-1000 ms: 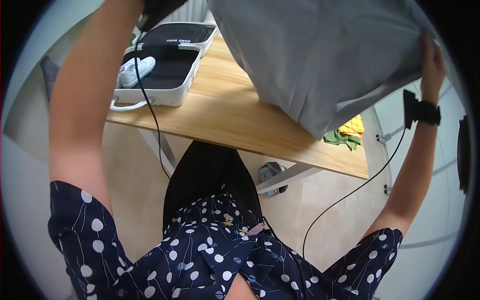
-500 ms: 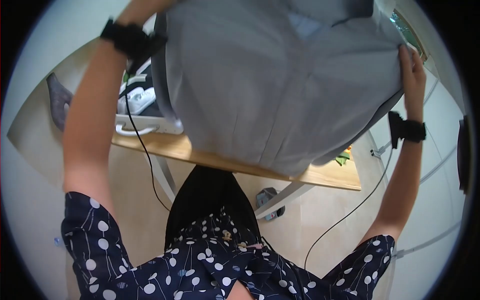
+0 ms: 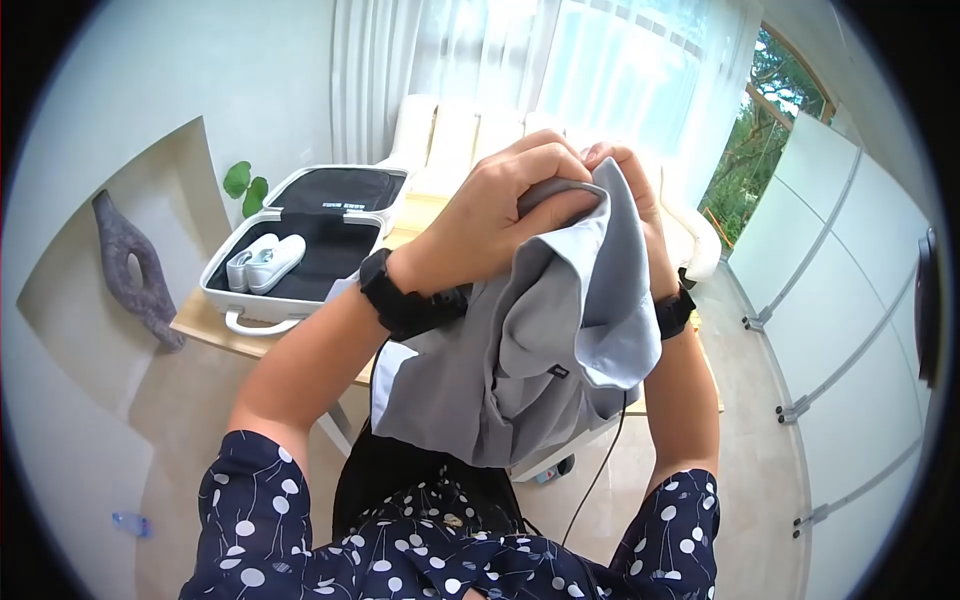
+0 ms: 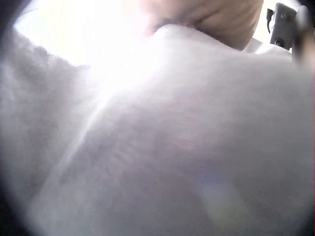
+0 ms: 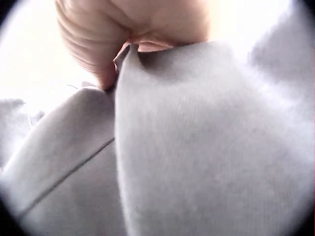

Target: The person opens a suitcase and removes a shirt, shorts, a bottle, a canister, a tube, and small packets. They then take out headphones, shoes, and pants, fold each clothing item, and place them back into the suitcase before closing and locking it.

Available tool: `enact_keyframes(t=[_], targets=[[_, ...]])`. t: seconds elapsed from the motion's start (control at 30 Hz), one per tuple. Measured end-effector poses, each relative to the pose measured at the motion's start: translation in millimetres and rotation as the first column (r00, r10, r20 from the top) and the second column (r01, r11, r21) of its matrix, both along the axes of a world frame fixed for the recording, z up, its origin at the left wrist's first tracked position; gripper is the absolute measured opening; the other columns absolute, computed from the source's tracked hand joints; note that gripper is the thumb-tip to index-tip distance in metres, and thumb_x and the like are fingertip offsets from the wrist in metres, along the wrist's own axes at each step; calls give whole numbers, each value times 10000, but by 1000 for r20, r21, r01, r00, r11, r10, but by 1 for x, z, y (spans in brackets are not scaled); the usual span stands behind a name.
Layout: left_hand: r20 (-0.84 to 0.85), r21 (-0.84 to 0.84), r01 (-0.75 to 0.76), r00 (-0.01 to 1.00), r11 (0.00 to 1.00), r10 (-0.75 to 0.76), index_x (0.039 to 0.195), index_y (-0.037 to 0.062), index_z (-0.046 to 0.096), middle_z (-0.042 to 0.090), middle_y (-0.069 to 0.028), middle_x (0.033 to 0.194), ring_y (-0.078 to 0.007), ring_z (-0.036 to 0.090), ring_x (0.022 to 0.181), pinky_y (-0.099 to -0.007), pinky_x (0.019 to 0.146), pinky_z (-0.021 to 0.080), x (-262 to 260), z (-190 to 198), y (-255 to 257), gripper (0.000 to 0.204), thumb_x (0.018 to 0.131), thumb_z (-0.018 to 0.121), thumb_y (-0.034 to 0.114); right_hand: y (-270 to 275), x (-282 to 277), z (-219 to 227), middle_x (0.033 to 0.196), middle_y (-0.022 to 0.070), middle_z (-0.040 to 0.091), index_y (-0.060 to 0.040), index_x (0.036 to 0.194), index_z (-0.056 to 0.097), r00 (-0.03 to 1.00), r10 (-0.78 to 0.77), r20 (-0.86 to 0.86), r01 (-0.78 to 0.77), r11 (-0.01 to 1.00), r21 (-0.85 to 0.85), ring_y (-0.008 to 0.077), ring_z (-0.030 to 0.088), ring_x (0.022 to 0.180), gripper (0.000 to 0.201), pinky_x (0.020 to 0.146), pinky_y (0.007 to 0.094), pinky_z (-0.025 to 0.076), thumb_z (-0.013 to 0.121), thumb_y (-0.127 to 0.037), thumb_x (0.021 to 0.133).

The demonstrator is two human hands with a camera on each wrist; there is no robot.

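Note:
A grey garment [image 3: 440, 400] hangs bunched from both hands in front of the chest, with paler cloth on its inner side and a small dark label. My left hand [image 3: 510, 205] grips its upper edge, thumb on the near side and fingers curled over. Beside it, my right hand [image 3: 635, 185] pinches the same top part, partly hidden behind a raised flap of cloth. In the left wrist view, cloth fills most of the picture below the hand [image 4: 211, 19]. The right wrist view shows the hand [image 5: 133, 29] holding a fold, with a dark seam line lower left.
An open white suitcase [image 3: 215, 275] lies on the wooden table [image 3: 205, 330] at left, with a pair of white shoes [image 3: 268, 265] inside. White panels [image 3: 830, 260] on casters stand along the right. A grey sculpture [image 3: 130, 270] stands at left; a cable [image 3: 600, 475] hangs below the right wrist.
The garment, spread wide between the raised hands before, is now gathered. Both hands have come together at the centre, and the view has tilted up to show the window and curtains.

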State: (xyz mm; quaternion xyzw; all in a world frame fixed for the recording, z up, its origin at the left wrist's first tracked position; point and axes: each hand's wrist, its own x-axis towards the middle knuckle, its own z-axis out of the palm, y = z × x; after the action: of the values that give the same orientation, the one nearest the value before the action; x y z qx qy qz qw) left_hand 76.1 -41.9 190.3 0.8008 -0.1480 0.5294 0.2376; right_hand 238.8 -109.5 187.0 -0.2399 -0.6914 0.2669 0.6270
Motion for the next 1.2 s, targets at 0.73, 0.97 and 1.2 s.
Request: enact_keyframes(t=[0.73, 0.97, 1.2], targets=[[-23, 165, -233, 971, 958, 240, 749, -15, 564, 523, -108, 743, -277, 533, 692, -336, 634, 426, 36, -2, 3, 156, 741, 678, 92, -77, 10, 46, 1105, 138, 613, -16, 1304, 440, 598, -457, 658, 604, 797, 5, 188, 606, 951, 517, 857, 311, 462, 582, -303, 899], [-131, 21, -42, 990, 999, 45, 765, -65, 598, 605, -123, 637, -155, 590, 627, -292, 567, 460, 41, 53, -12, 237, 797, 643, 165, -84, 57, 81, 867, 28, 602, 34, 1153, 556, 242, -575, 782, 789, 585, 186, 89, 553, 768, 321, 684, 238, 468, 538, -105, 864], [-237, -386, 199, 922, 901, -305, 748, -53, 588, 585, -83, 625, -148, 543, 507, -290, 467, 442, 23, 104, -33, 207, 776, 610, 151, -82, 46, 162, 808, 116, 585, 13, 969, 585, -453, -891, -13, 111, -70, 991, 237, 567, 750, 240, 658, 363, 452, 465, -177, 884]])
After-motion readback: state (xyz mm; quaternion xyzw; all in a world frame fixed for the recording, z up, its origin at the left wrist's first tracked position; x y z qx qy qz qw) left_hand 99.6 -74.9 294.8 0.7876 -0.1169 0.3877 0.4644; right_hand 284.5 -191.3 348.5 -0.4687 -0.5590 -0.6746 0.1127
